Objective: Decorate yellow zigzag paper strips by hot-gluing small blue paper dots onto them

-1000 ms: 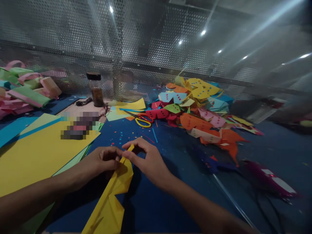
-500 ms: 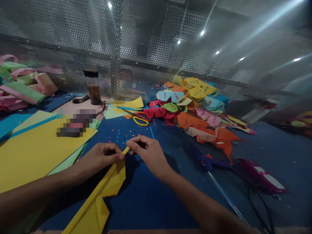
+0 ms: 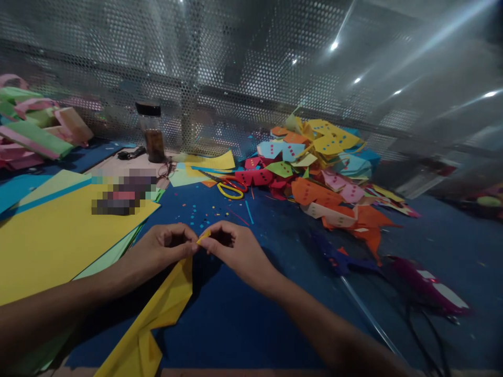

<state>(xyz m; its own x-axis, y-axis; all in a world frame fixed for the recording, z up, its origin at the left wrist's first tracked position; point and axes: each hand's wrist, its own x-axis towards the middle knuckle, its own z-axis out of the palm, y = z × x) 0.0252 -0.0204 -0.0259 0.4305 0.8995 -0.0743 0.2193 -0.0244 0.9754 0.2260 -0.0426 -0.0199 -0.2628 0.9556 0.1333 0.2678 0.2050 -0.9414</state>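
Note:
A long folded strip of yellow paper (image 3: pixel 170 298) slants from the near table edge up to my fingers, with a cut, angular right side. My left hand (image 3: pixel 168 243) is closed, pinching the strip close to its far end between thumb and forefinger. Just right of it, my right hand (image 3: pixel 231 248) pinches the narrow tip, and a little yellow shows between its fingers. Both sets of fingertips almost meet. Small paper scraps (image 3: pixel 192 209) are scattered on the blue mat (image 3: pixel 243 335) beyond them.
Yellow sheets (image 3: pixel 51 235) are stacked at left. Scissors (image 3: pixel 230 189) lie ahead, near a pile of dotted paper butterflies (image 3: pixel 330 139). At right are a blue glue gun (image 3: pixel 334 256) with a clear stick and a purple object (image 3: pixel 430 285). A lidded jar (image 3: pixel 151 133) stands behind.
My right hand has moved slightly left and closer to my left hand. Less of the yellow tip shows between them. The view has shifted a little.

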